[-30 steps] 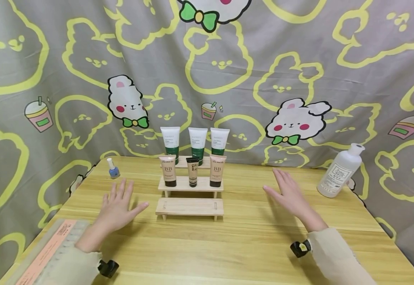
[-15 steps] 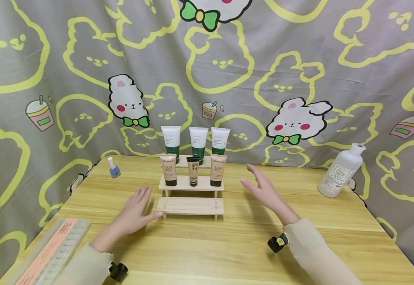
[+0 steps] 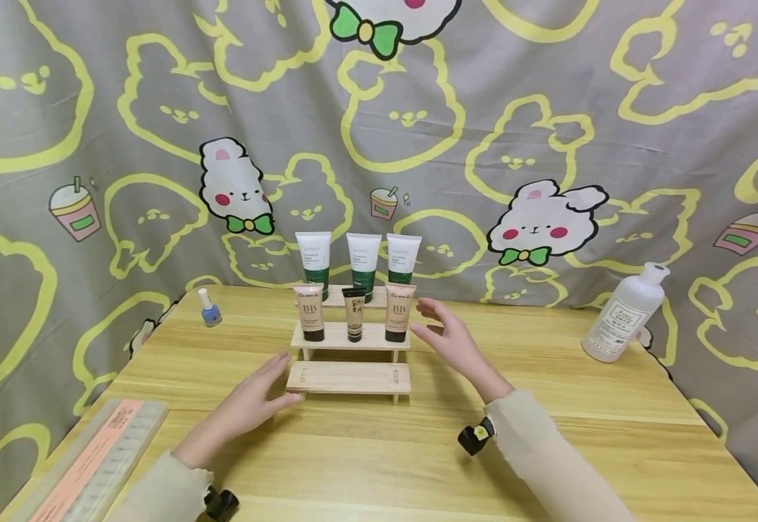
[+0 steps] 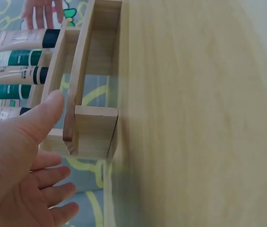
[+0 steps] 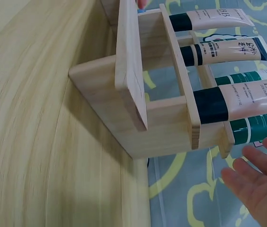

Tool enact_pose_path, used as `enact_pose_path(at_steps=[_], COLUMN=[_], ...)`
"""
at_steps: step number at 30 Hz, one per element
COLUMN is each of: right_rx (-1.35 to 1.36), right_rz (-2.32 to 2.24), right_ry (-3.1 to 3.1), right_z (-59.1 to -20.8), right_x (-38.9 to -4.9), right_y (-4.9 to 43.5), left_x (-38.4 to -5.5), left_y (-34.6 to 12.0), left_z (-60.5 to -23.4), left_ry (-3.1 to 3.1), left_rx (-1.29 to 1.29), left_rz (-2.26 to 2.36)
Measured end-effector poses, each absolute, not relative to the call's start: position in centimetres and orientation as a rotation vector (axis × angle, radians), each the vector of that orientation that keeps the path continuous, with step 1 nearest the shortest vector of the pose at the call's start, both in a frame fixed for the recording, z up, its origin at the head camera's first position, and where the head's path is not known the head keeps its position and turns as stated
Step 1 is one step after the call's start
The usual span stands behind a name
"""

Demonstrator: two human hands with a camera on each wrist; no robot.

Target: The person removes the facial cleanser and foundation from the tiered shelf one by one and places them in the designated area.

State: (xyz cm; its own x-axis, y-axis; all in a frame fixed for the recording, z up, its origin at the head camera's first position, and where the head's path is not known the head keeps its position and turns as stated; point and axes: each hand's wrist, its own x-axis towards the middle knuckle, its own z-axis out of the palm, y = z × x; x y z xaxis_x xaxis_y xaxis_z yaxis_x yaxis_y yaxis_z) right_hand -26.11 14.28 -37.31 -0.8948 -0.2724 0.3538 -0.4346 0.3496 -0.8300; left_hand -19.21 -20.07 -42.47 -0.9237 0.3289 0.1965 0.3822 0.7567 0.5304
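A three-step wooden display stand (image 3: pixel 349 375) stands mid-table. Three white-and-green squeeze tubes (image 3: pixel 363 254) are upright on its top step. The middle step bears a BB cream tube (image 3: pixel 309 310) at the left, a slim tube with a black top (image 3: pixel 354 313) and another BB cream tube (image 3: pixel 400 310) at the right. The lowest step is bare. My left hand (image 3: pixel 254 402), fingers extended, is beside the lowest step's left end; in the left wrist view its thumb (image 4: pixel 46 113) overlaps the stand. Loosely bent, my right hand (image 3: pixel 453 344) is beside the right BB cream tube; contact is unclear.
A blue nail polish bottle (image 3: pixel 209 308) stands at the back left. At the front left lies a clear box with a pink label (image 3: pixel 88 460). A white labelled bottle (image 3: pixel 623 315) stands at the right. A patterned curtain (image 3: pixel 411 145) hangs behind the table (image 3: pixel 379 464).
Both hands have moved inward to the stand, the left one rightward and a little nearer the front, the right one leftward. The tubes and stand stay put.
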Motion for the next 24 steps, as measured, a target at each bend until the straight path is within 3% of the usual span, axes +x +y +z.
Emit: enact_pose_path(at_steps=[24], right_rx=[0.513], right_rz=[1.703], right_ry=[-2.363], right_z=[-37.5], right_x=[-27.0], right_y=[12.2], left_x=[-19.2], left_y=[-19.9], left_z=[-42.5], left_ry=[-2.819], left_rx=[-0.630], left_rz=[-0.869])
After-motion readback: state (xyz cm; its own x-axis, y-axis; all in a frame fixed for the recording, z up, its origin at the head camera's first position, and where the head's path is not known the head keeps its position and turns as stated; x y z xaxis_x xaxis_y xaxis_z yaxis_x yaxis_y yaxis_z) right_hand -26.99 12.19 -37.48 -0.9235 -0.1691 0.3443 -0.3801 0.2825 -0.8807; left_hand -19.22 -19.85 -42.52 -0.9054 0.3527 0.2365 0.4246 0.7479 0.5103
